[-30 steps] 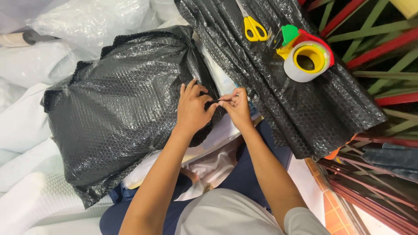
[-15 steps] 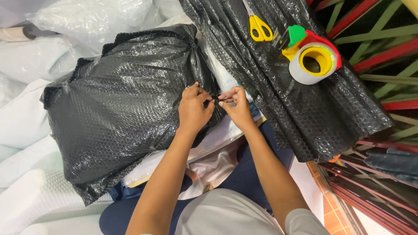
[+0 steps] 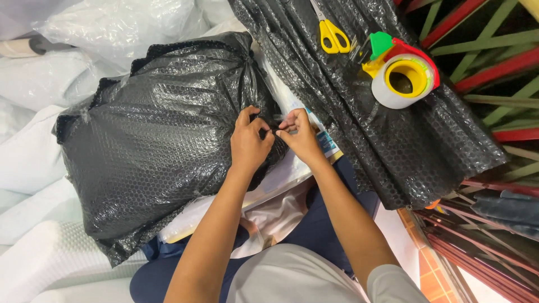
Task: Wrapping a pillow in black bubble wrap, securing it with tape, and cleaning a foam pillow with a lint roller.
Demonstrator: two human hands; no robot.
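Hands point(image 3: 250, 143) unmoved (black parcel point(image 3: 163, 146)).

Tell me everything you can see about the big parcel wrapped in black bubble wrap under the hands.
The big parcel wrapped in black bubble wrap is a bulky, roughly rectangular bundle lying flat on white plastic sheeting. Its glossy, dimpled wrap is wrinkled and gathered into a bunch at the upper right edge. The left hand rests on that right edge, and the right hand pinches something small beside it, too small to identify.
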